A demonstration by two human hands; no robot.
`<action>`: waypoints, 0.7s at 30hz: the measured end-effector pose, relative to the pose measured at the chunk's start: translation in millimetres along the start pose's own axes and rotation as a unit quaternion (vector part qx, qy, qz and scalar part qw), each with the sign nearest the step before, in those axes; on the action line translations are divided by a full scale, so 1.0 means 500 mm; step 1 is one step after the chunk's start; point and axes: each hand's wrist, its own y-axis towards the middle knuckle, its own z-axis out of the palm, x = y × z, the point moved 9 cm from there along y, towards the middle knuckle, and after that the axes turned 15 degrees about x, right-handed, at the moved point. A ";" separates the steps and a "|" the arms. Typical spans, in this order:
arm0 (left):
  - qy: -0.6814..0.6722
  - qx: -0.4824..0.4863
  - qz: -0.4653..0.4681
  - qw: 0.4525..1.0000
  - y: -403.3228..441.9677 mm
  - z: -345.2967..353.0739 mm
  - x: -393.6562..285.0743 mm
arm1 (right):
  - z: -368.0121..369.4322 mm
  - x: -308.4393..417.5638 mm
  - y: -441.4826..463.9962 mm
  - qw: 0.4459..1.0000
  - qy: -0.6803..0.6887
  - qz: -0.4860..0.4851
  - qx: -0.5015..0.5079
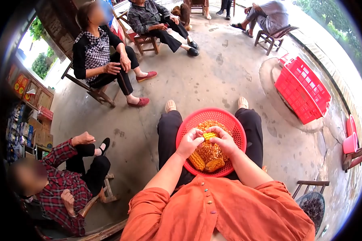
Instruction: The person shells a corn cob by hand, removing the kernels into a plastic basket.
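Observation:
A red perforated basket (242,138) rests on my lap between my knees. Loose yellow kernels (214,151) lie in it, with corn cobs (196,161) near its lower left edge and a shorter cob piece (214,164) at the bottom. Above the kernels, both hands hold a yellow piece of corn (208,136) between them. My left hand (190,142) has its fingers closed at the left end of the piece. On the other side, my right hand (223,140) pinches the right end with thumb and curled fingers.
Several people sit on wooden chairs; one in a plaid shirt (60,182) is at the lower left, another (102,60) at the upper left. A red crate (303,90) stands on the floor at right, near a pink bucket (350,143). Shelves of goods line the left.

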 end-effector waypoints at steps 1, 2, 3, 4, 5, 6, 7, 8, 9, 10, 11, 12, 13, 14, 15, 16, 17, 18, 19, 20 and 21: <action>0.001 0.003 -0.001 1.000 -0.001 0.002 -0.001 | 0.002 -0.001 -0.002 1.000 -0.001 -0.002 0.001; 0.004 0.004 0.002 1.000 -0.004 0.002 0.000 | 0.003 -0.006 -0.005 1.000 0.000 0.008 -0.003; 0.001 0.005 0.003 1.000 -0.006 0.001 0.005 | 0.001 -0.007 -0.003 1.000 -0.002 0.014 -0.007; 0.001 0.008 0.009 1.000 0.001 -0.002 0.005 | 0.000 -0.007 -0.002 1.000 -0.023 0.007 0.000; 0.000 0.008 0.005 1.000 0.005 -0.007 0.011 | 0.004 -0.005 -0.003 1.000 -0.005 0.013 0.007; -0.003 0.008 -0.001 1.000 0.006 -0.011 0.019 | 0.009 -0.005 -0.004 1.000 0.015 0.021 0.014; -0.014 0.007 -0.004 1.000 0.006 -0.007 0.013 | 0.010 0.000 -0.002 1.000 0.000 0.011 0.018; -0.008 0.004 -0.003 1.000 0.004 -0.006 0.009 | 0.012 0.002 -0.002 1.000 -0.012 0.005 0.022; -0.007 0.005 0.002 1.000 0.002 -0.003 0.005 | 0.012 -0.006 -0.003 1.000 0.000 0.014 0.024; -0.006 0.004 0.005 1.000 -0.001 0.000 0.000 | 0.012 -0.006 -0.003 1.000 -0.001 0.013 0.024; -0.006 0.004 0.006 1.000 -0.001 0.000 0.001 | 0.013 -0.004 -0.002 0.999 -0.014 0.011 0.028; 0.002 0.002 -0.002 1.000 -0.001 -0.003 0.005 | 0.015 -0.004 -0.001 0.999 -0.027 0.010 0.032; 0.010 0.001 -0.010 1.000 -0.001 -0.004 0.007 | 0.014 -0.004 -0.001 0.998 -0.053 0.012 0.032; 0.010 0.000 -0.008 1.000 -0.003 -0.004 0.005 | 0.016 -0.004 -0.003 0.998 -0.055 0.012 0.033; 0.013 -0.002 -0.018 1.000 -0.006 -0.004 0.006 | 0.018 0.001 -0.004 0.997 -0.068 0.004 0.034; 0.016 -0.004 -0.026 1.000 -0.005 -0.005 0.004 | 0.020 0.009 -0.003 0.996 -0.083 -0.004 0.037; 0.017 -0.003 -0.025 1.000 -0.005 -0.005 0.005 | 0.019 0.008 -0.002 0.996 -0.084 -0.005 0.037; 0.015 -0.003 -0.025 1.000 -0.004 -0.006 0.008 | 0.019 0.006 -0.002 0.995 -0.096 -0.009 0.038; 0.013 -0.002 -0.025 1.000 -0.004 -0.006 0.009 | 0.019 0.006 -0.002 0.994 -0.106 -0.011 0.039; 0.013 -0.002 -0.025 1.000 -0.004 -0.006 0.009 | 0.020 0.006 -0.001 0.992 -0.117 -0.014 0.039; 0.010 -0.001 -0.023 1.000 -0.004 -0.005 0.008 | 0.019 0.006 -0.002 0.992 -0.117 -0.014 0.039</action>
